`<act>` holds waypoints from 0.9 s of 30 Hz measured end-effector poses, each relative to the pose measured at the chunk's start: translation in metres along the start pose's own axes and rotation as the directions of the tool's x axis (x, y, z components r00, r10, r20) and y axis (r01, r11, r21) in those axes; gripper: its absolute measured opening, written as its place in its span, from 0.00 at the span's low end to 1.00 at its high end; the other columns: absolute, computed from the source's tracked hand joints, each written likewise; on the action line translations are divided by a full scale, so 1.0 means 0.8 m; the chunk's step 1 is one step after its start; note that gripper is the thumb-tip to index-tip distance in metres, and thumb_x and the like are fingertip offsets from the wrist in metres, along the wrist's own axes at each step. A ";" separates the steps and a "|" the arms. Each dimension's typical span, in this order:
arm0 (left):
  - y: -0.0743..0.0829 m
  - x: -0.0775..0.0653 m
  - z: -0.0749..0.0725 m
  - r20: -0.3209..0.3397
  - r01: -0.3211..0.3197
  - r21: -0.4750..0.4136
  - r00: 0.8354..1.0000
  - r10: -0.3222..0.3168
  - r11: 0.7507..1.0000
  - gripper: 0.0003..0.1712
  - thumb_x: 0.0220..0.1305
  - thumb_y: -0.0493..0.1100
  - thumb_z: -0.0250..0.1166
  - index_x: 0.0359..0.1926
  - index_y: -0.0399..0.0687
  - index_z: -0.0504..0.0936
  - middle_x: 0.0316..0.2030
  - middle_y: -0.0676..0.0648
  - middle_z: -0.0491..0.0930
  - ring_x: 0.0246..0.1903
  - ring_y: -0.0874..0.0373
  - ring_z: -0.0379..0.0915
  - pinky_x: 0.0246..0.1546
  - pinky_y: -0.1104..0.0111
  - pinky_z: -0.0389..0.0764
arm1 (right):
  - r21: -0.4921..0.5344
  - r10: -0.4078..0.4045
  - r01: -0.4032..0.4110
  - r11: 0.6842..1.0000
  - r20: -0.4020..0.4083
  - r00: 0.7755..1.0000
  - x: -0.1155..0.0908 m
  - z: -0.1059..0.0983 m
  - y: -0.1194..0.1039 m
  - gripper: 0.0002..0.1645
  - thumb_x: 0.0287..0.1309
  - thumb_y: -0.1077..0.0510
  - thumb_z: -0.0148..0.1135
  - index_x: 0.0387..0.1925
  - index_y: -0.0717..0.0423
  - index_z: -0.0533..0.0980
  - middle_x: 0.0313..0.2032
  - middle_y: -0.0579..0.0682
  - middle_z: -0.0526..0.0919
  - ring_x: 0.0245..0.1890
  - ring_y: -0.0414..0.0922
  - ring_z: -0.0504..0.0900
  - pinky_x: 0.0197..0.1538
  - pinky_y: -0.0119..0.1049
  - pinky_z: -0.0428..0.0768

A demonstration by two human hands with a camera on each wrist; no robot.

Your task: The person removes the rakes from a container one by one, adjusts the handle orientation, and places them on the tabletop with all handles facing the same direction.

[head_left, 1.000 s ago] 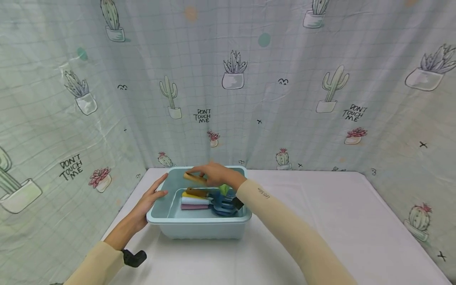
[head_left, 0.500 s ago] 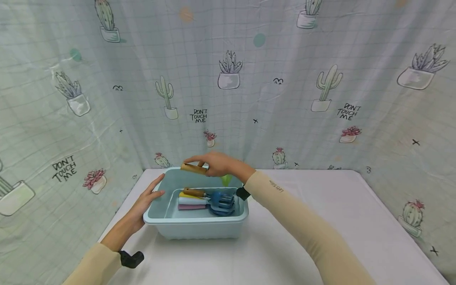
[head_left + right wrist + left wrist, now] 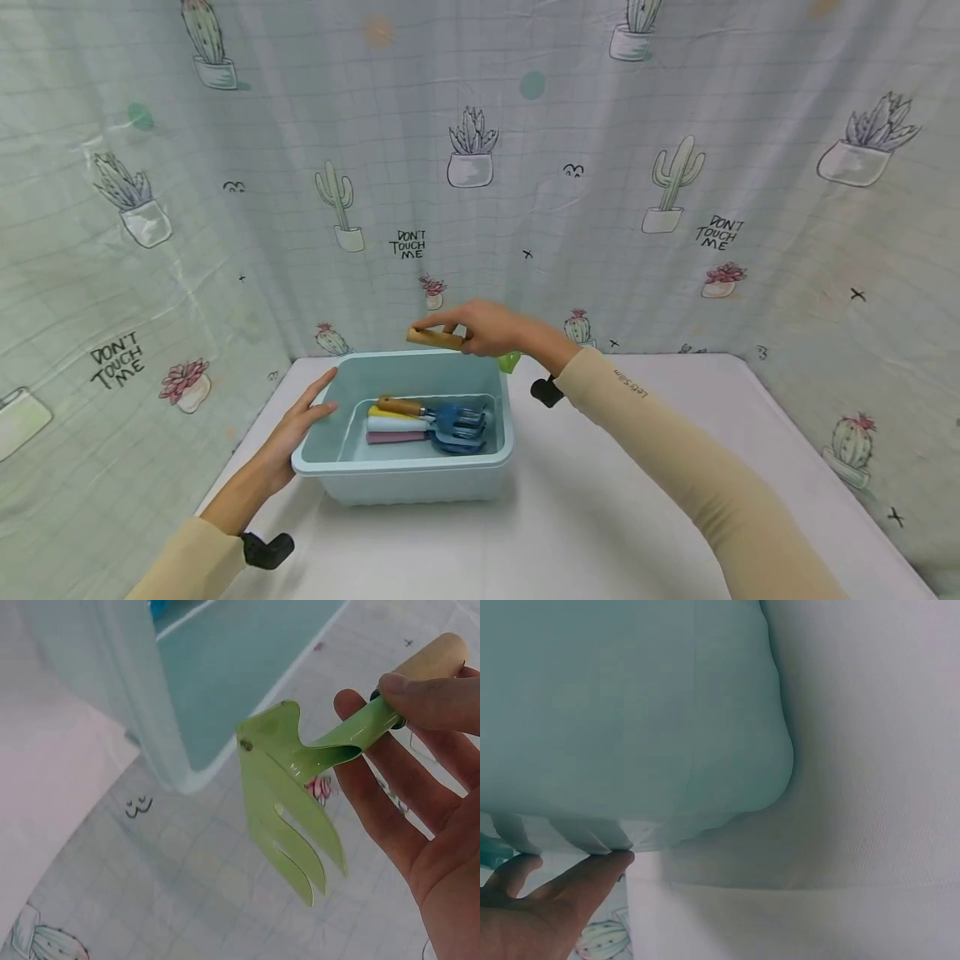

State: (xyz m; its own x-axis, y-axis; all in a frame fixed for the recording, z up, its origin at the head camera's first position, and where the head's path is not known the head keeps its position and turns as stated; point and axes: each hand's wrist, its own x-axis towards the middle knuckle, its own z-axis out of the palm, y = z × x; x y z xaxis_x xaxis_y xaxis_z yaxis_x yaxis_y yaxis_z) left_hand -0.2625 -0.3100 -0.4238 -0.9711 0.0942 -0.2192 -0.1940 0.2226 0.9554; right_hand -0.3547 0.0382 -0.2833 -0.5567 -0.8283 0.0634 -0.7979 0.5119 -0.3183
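Note:
My right hand [image 3: 491,329] holds a small green hand hoe [image 3: 274,776] above the back right of a light blue plastic bin [image 3: 405,486]. Thumb and fingers pinch its wooden handle [image 3: 435,338]. In the right wrist view, the hoe's head has a flat blade on one side and prongs on the other. My left hand [image 3: 291,433] rests against the bin's left side, fingers extended; fingertips touch the wall in the left wrist view. Inside the bin lies a blue hand fork [image 3: 459,417] with a wooden handle, over other tools partly hidden.
Beside the fork in the bin are a pale blue handle [image 3: 396,423], a pink handle [image 3: 396,437] and a yellow piece [image 3: 381,412]. A white-covered table [image 3: 615,475] bears the bin. Cactus-printed cloth [image 3: 555,208] hangs behind and at both sides.
My right hand has lifted the green hoe up out of the bin and moved right and back. The left hand stays at the bin's side. The view has shifted slightly.

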 end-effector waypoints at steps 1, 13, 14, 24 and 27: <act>0.000 0.000 0.000 0.000 -0.004 -0.001 1.000 0.004 1.000 0.40 0.82 0.48 0.47 0.82 0.81 0.37 0.84 0.52 0.23 0.82 0.35 0.27 0.75 0.32 0.48 | -0.005 0.006 -0.006 1.000 -0.005 1.000 -0.004 -0.003 0.002 0.44 0.64 0.71 0.58 0.76 0.33 0.67 0.65 0.51 0.82 0.57 0.49 0.84 0.46 0.34 0.84; -0.002 -0.001 -0.003 -0.004 -0.003 -0.002 1.000 0.003 1.000 0.39 0.82 0.49 0.46 0.82 0.81 0.36 0.83 0.53 0.22 0.82 0.34 0.25 0.74 0.30 0.47 | 0.032 0.106 -0.104 0.994 -0.050 0.993 -0.061 -0.033 0.053 0.45 0.61 0.74 0.58 0.75 0.37 0.69 0.67 0.51 0.79 0.60 0.53 0.83 0.51 0.41 0.87; -0.002 -0.001 -0.003 -0.005 -0.001 0.000 1.000 0.001 1.000 0.39 0.83 0.49 0.46 0.82 0.81 0.36 0.83 0.53 0.21 0.82 0.34 0.25 0.74 0.30 0.47 | 0.042 0.114 -0.112 0.993 -0.048 0.992 -0.065 -0.033 0.058 0.45 0.60 0.75 0.58 0.74 0.37 0.70 0.68 0.51 0.78 0.60 0.54 0.83 0.52 0.42 0.87; 0.000 -0.001 0.000 -0.003 -0.004 0.007 1.000 0.004 1.000 0.39 0.83 0.49 0.45 0.82 0.79 0.36 0.83 0.51 0.22 0.82 0.33 0.26 0.73 0.31 0.48 | 0.035 0.196 -0.195 0.980 -0.049 0.979 -0.107 -0.025 0.095 0.45 0.58 0.76 0.62 0.71 0.37 0.74 0.64 0.51 0.81 0.58 0.54 0.83 0.51 0.43 0.88; -0.001 -0.001 0.001 -0.003 -0.004 0.006 1.000 0.004 1.000 0.39 0.83 0.49 0.45 0.82 0.80 0.36 0.83 0.52 0.22 0.82 0.33 0.26 0.73 0.31 0.49 | 0.043 0.204 -0.202 0.978 -0.044 0.978 -0.115 -0.018 0.104 0.44 0.58 0.76 0.62 0.70 0.38 0.75 0.64 0.51 0.82 0.57 0.54 0.84 0.50 0.42 0.88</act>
State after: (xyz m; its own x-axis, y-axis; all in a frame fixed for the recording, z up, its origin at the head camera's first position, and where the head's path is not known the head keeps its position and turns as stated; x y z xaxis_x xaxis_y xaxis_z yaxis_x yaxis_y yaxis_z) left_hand -0.2617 -0.3094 -0.4242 -0.9723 0.0924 -0.2149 -0.1895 0.2277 0.9551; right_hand -0.3732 0.1607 -0.3018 -0.7176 -0.6953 0.0388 -0.6579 0.6586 -0.3652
